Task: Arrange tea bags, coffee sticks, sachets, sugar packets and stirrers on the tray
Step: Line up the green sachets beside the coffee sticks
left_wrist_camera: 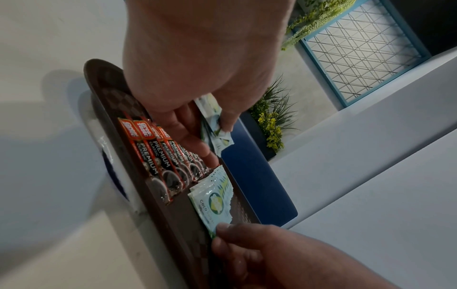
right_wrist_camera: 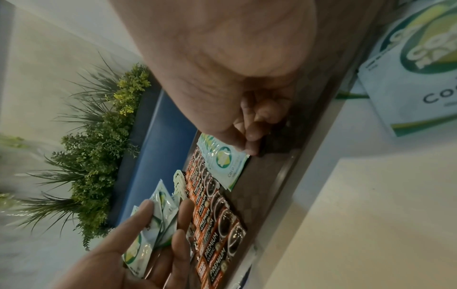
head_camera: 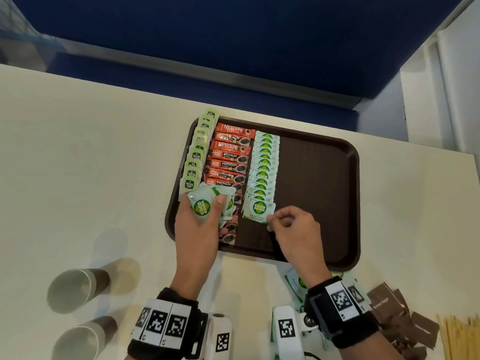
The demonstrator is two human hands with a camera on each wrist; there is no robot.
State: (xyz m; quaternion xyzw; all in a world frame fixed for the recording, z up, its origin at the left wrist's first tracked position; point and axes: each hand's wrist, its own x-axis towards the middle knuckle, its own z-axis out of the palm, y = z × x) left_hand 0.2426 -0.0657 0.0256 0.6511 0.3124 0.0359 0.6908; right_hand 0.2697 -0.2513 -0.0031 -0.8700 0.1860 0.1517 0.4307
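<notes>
While the right hand (head_camera: 293, 229) pinches a sachet (head_camera: 258, 209) at the near end of its row, the left hand (head_camera: 200, 224) grips a spare stack (head_camera: 207, 206). On the tray (head_camera: 319, 193), tea bags (head_camera: 197, 154) and coffee sticks (head_camera: 228, 157) look done; brown sugar (head_camera: 389, 307) and stirrers (head_camera: 459, 336) wait on the counter (head_camera: 78, 165).

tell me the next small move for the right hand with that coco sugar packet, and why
Probably lay the packet flat at the near end of the coco sugar column and let go. The right hand pinches it by its corner, already lapped over the last packet in line, bare tray lies just below it, and the left hand holds a fan of more packets waiting to follow.
</notes>
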